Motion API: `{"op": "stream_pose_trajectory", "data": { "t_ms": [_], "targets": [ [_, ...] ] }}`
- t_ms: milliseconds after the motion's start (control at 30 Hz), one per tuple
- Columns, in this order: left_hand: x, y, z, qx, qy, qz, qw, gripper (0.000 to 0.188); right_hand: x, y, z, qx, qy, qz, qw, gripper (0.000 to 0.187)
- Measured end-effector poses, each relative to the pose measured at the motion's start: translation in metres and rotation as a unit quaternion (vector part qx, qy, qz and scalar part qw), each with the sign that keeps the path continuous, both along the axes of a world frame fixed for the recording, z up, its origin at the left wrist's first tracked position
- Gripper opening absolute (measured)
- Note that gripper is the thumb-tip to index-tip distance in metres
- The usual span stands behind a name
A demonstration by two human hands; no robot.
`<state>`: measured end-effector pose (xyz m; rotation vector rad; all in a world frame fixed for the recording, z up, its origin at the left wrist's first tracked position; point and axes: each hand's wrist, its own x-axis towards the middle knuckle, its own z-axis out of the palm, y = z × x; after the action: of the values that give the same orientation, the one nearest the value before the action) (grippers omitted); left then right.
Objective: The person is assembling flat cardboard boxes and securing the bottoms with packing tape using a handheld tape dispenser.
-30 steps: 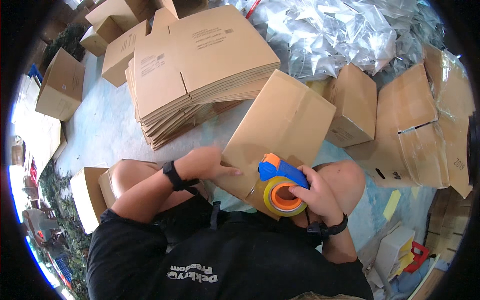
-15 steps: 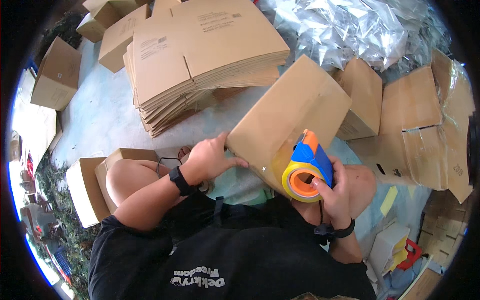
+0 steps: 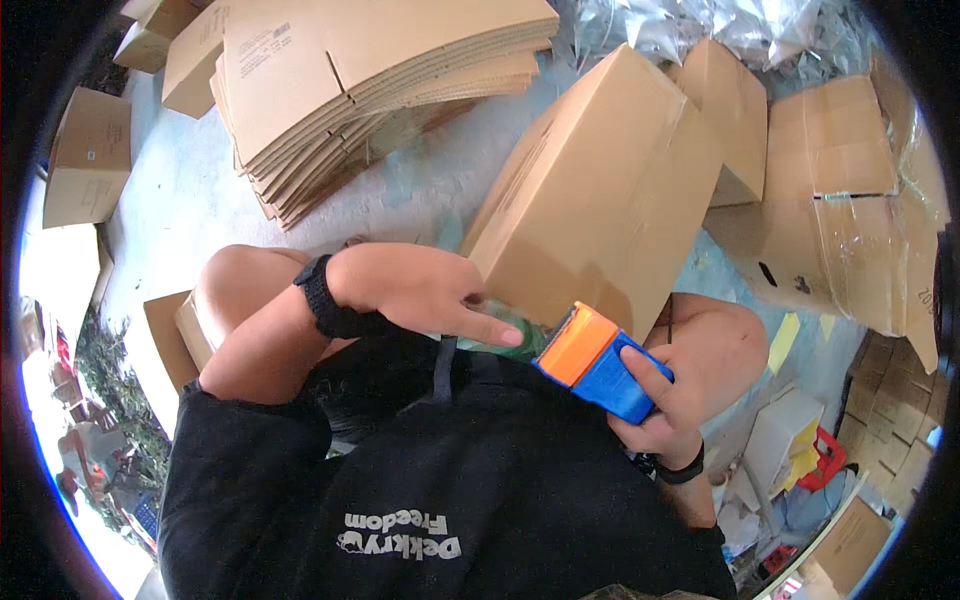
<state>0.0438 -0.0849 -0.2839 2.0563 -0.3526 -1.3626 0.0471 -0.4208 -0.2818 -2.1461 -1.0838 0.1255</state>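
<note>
head: tape dispenser nose points up-left.

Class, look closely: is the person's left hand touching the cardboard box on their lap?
Touching. The head view shows the left hand pressed against the near edge of the cardboard box, fingers along it.

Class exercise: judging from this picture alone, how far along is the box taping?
Done: assembled boxes lie at the right. In hand: the right hand holds the orange-and-blue tape dispenser at the near edge of the box on the lap; the left hand presses beside it. Left: a stack of flat cartons.
</note>
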Motion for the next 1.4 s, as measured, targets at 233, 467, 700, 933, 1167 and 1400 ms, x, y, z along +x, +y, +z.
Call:
{"op": "stream_pose_trajectory", "data": {
  "t_ms": [233,467,700,933,1167,1400],
  "targets": [
    [-0.034,-0.043,-0.023,-0.376,0.14,0.313,0.861,0.047,-0.015,-0.011,0.01,-0.035,-0.021,0.035,0.999,0.068],
    [-0.058,-0.055,-0.034,-0.366,0.192,0.425,0.805,0.027,-0.03,-0.014,0.016,-0.077,-0.015,0.042,0.996,0.069],
    [-0.054,-0.024,-0.006,-0.302,0.097,0.453,0.833,0.02,-0.041,0.002,0.013,-0.061,0.1,0.054,0.992,0.083],
    [0.008,0.097,-0.003,-0.102,-0.179,0.413,0.887,0.024,-0.057,0.018,-0.001,-0.085,0.026,-0.046,0.995,0.085],
    [0.079,0.152,-0.011,0.108,-0.412,0.275,0.862,0.028,-0.065,0.079,-0.005,-0.074,0.137,-0.011,0.988,0.095],
    [0.083,0.206,-0.032,0.133,-0.472,0.312,0.814,0.029,-0.067,0.083,-0.012,-0.131,0.143,0.024,0.981,0.099]
  ]
}}
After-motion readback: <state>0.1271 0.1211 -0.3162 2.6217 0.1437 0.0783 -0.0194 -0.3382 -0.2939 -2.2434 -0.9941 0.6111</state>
